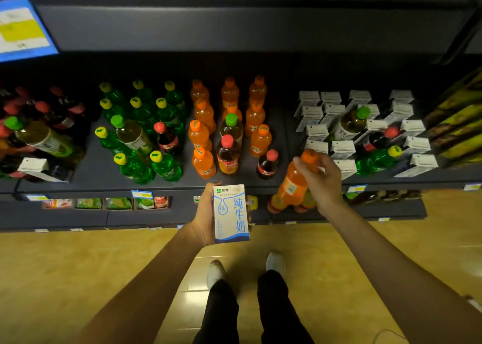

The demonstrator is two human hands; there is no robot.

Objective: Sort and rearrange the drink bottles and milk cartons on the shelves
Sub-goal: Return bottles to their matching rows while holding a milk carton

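Head-camera footage is filled by a dark grey shop shelf [109,176] viewed from above, on which the drinks are partly grouped by kind. A white and blue rectangular milk carton [230,213] is gripped upright in the left hand [206,215], with the fingers wrapped behind it and the printed face turned to the camera; it is held in front of the shelf edge, clear of the shelf, probably so that it can be carried across to its own group. An orange plastic soda bottle with an orange cap [296,181] is grasped near the neck by the right hand [322,179], tilted and apparently just off the front of the shelf beside the white milk cartons [341,124] standing at the right, so it is judged to be a stray being taken out of that section. The matching orange bottles [229,95] stand in rows at the middle, with green bottles with yellow caps [135,108] to their left. Several strays are mixed in, such as a dark cola bottle with a red cap [267,164] and an amber tea bottle with a green cap [353,120] among the cartons. Below, a lower shelf of packaged goods [104,204] is seen, and a glossy tan tiled floor [78,265] lies underfoot.
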